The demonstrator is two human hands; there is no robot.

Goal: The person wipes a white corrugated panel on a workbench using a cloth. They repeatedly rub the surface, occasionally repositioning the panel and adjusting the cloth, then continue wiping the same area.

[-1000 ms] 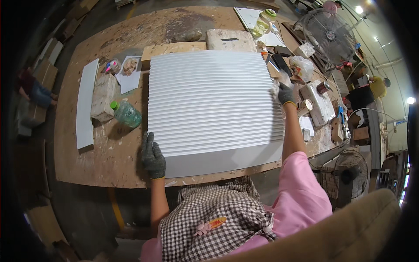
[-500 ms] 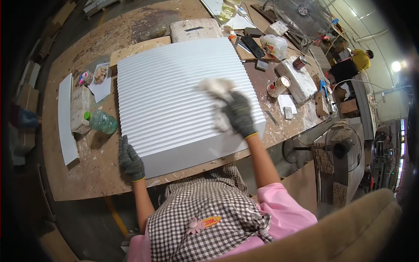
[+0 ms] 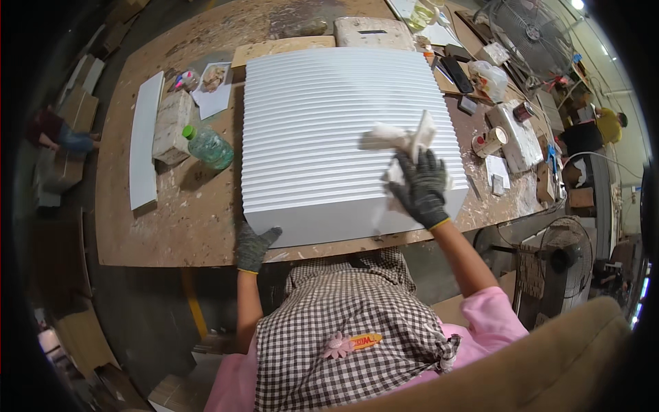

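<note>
A large white ribbed panel [image 3: 322, 137] lies flat on a worn wooden workbench [image 3: 171, 213]. My left hand [image 3: 254, 246], in a dark grey glove, grips the panel's near left corner. My right hand [image 3: 422, 187], also gloved, holds a crumpled white cloth [image 3: 401, 137] against the panel's right side, close to its right edge.
A green-capped plastic bottle [image 3: 208, 147], a pale block [image 3: 171, 126] and a narrow white strip [image 3: 145, 139] lie left of the panel. Cups, tools and papers crowd the bench's right end [image 3: 494, 137]. Floor fans [image 3: 552, 257] stand to the right, and another person [image 3: 594, 127] sits beyond.
My right hand came off the panel's far right corner, took up the white cloth and moved it onto the panel's right side. My left hand stayed at the near left corner.
</note>
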